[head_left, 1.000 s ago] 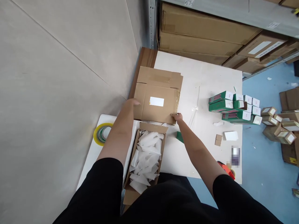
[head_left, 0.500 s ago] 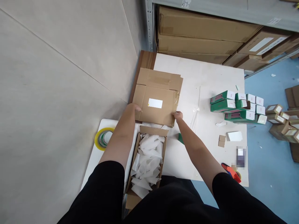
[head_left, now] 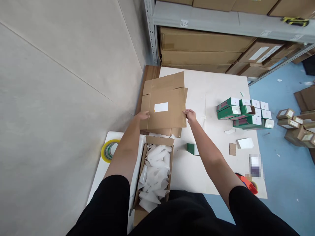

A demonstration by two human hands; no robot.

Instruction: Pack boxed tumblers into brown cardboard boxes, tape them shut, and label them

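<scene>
A flattened cardboard box [head_left: 167, 118] with a white label [head_left: 161, 107] is between my two hands, slightly turned over another flat piece of cardboard [head_left: 176, 132]. My left hand [head_left: 143, 115] grips its left edge. At the opposite edge, my right hand [head_left: 190, 115] pinches the cardboard between thumb and fingers. Closer to my body stands an open carton [head_left: 171, 164] filled with crumpled white wrapping sheets [head_left: 156, 173]. A small green and white box [head_left: 192, 148] lies on the table below my right hand.
Several green and white boxes [head_left: 246, 113] are grouped on the white table's [head_left: 182, 177] right side. A yellow tape roll [head_left: 105, 151] lies by my left forearm. An orange-red tool [head_left: 248, 184] is near the right corner. Shelving [head_left: 209, 18] with cartons borders the far side, a wall [head_left: 73, 98] the left.
The labelled flat box has lifted and turned a little counter-clockwise, uncovering more of the cardboard beneath. My right hand has moved up with its edge. The camera view has shifted.
</scene>
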